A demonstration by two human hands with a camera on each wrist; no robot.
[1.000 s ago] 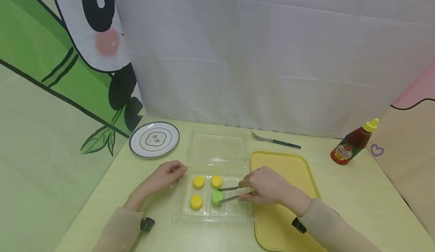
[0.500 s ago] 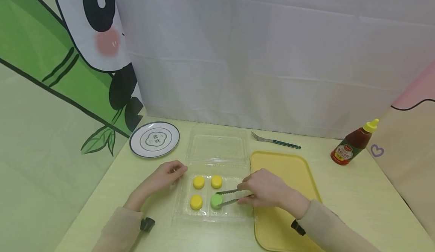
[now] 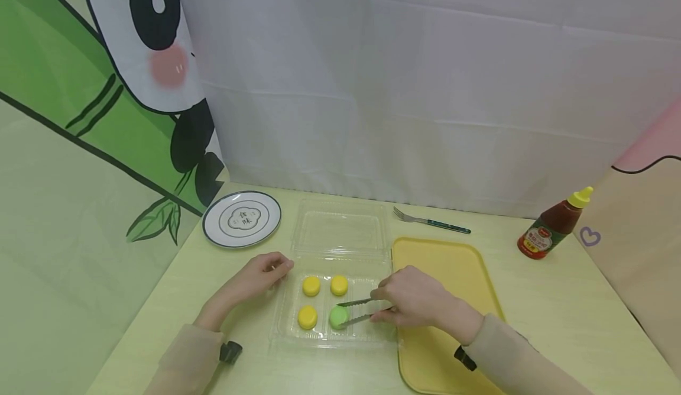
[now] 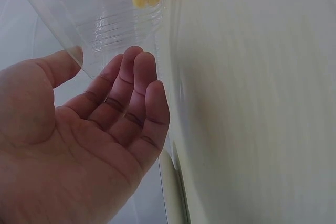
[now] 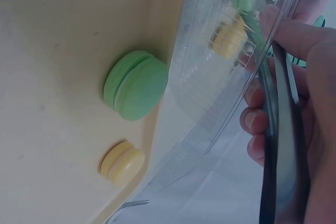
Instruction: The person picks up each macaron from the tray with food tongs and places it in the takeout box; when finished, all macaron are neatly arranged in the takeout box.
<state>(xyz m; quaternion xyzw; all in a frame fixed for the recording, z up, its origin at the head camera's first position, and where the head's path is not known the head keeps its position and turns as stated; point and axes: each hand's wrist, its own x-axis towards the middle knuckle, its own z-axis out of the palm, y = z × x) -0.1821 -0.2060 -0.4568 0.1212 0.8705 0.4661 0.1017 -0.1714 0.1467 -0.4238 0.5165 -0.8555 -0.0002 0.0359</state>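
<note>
One green macaron (image 3: 337, 317) and one yellow macaron (image 3: 307, 317) are seated in the near row of the clear box (image 3: 367, 339), with two rear macarons (image 3: 311, 286) behind them, so four pieces are judged placed or nearly so. Two pieces appear to be left: another green macaron (image 5: 137, 85) and a smaller yellow one (image 5: 123, 163) are seen from the right wrist on the yellow tray (image 3: 452, 253). Between the tips of the tongs (image 5: 286, 145) the boxed green macaron is framed; whether it is pinched or free cannot be told. By the curled fingers of the right hand (image 3: 412, 299), just right of that macaron, the tongs are gripped. Beside the box's left wall, nearer the yellow pieces than the green, the left hand (image 3: 255, 275) is placed with fingers loosely bent, nothing being held. Beyond, the lid (image 3: 340, 226) is laid back; farthest, the fork (image 3: 433, 223), plate (image 3: 242, 219) and sauce bottle (image 3: 550, 229) are set, apparently unused.
</note>
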